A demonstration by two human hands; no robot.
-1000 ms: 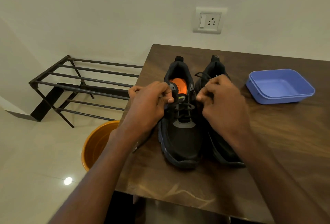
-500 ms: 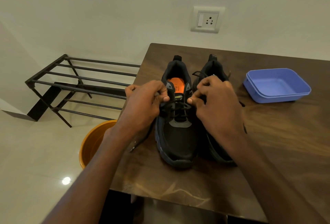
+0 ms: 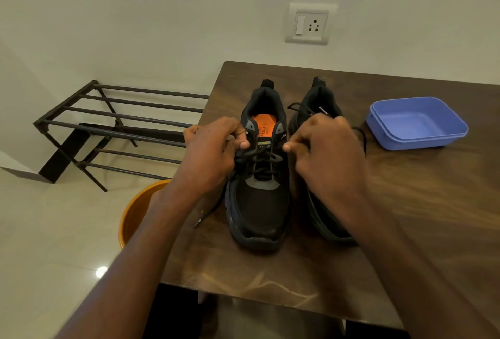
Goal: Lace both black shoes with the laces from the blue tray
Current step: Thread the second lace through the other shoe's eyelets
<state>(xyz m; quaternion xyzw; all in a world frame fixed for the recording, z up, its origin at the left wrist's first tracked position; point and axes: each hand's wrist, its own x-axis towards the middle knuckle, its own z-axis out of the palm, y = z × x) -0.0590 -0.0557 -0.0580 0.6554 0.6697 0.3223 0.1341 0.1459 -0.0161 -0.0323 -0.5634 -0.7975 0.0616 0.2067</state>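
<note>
On dark wooden table (image 3: 405,217): you are pinching black lace (image 3: 259,155) ends, left hand (image 3: 213,154) and right hand (image 3: 324,157) tensioning crossings over black mesh shoe (image 3: 259,203).

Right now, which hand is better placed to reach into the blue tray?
Right hand, probably: the tray lies on its side of the table, while the left hand sits beyond both shoes.

left hand (image 3: 208,154) pinches lace (image 3: 259,156) | right hand (image 3: 324,157) pinches lace | left shoe (image 3: 259,198)
</note>
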